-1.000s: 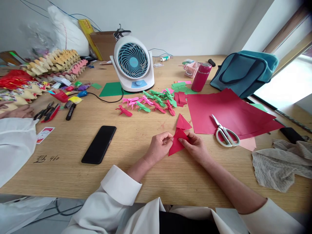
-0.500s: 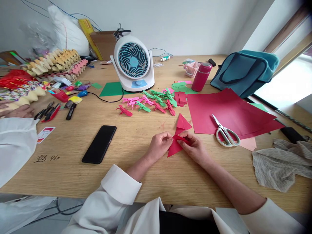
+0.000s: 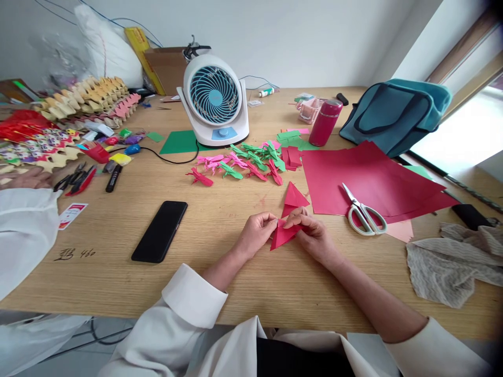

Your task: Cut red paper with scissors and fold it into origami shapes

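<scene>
Between my hands is a small piece of red folded paper, its pointed end toward me. My left hand pinches its left edge between thumb and fingertips. With fingers curled over the right side, my right hand grips the same paper. Just beyond my fingers a second red paper piece with a triangular top lies on the table. Farther back sit several folded paper figures in red, green and pink.
White-handled scissors rest on large red sheets at the right. A black phone lies left of my arms. A fan, a red bottle and a blue bag stand behind. Another person's hand is at far left.
My right fingers have shifted over the red folded paper, and its right flap now lies flatter and more spread. My left hand keeps its pinch in nearly the same place.
</scene>
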The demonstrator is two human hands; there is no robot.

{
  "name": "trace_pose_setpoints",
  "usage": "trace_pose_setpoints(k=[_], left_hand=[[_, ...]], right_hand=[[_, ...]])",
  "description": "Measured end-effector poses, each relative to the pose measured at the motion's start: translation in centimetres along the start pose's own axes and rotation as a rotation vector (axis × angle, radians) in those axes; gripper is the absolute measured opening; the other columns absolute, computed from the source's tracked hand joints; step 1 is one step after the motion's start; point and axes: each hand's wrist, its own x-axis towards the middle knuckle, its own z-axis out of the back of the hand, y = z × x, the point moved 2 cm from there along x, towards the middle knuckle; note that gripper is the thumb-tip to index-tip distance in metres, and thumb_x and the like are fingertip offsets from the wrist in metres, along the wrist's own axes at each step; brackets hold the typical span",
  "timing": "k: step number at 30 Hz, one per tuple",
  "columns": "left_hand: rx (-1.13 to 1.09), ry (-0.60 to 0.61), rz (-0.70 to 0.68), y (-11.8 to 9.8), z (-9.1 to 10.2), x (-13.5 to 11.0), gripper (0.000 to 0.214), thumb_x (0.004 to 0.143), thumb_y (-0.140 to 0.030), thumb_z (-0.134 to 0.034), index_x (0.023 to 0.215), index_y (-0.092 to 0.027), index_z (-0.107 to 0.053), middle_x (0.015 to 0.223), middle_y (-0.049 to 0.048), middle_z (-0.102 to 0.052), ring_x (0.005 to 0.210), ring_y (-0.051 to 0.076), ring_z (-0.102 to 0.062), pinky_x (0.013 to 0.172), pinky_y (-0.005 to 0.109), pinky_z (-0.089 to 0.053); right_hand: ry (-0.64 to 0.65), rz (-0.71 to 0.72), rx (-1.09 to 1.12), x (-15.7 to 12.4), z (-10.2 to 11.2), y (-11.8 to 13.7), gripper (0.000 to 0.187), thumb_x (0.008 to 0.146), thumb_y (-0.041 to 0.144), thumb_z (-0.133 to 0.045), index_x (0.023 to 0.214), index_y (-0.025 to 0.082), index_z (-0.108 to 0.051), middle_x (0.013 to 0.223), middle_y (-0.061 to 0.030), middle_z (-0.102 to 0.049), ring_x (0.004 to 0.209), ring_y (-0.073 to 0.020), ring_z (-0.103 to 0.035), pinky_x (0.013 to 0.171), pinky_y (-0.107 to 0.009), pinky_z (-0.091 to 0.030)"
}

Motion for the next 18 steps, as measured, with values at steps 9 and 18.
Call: trace_pose_setpoints(k=[9,18], left_hand=[[-0.084,0.052,0.077,-0.01,-0.13,-0.15,0.026,0.073,-0.032,-0.069,0.091,-0.013,-0.068,0.081,0.0038,-0.070,0.063,0.011,-0.062,0.053,0.020,-0.050],[-0.064,0.010,0.015,0.61,-0.12,0.19,0.031,0.070,-0.040,-0.074,0.081,-0.012,-0.068,0.066,-0.0004,-0.066,0.052,0.007,-0.053,0.048,0.016,-0.040]], right_hand=[[-0.065,0.063,-0.078,-0.02,0.30,-0.27,0.031,0.086,0.006,-0.052,0.087,0.029,-0.073,0.090,-0.0031,-0.056,0.087,-0.0171,-0.055,0.077,-0.033,-0.045],[-0.022,0.046,-0.151,-0.07,0.18,0.29,0.031,0.080,0.004,-0.054,0.093,0.026,-0.071,0.091,-0.0040,-0.059,0.087,-0.0181,-0.058,0.073,-0.032,-0.048]])
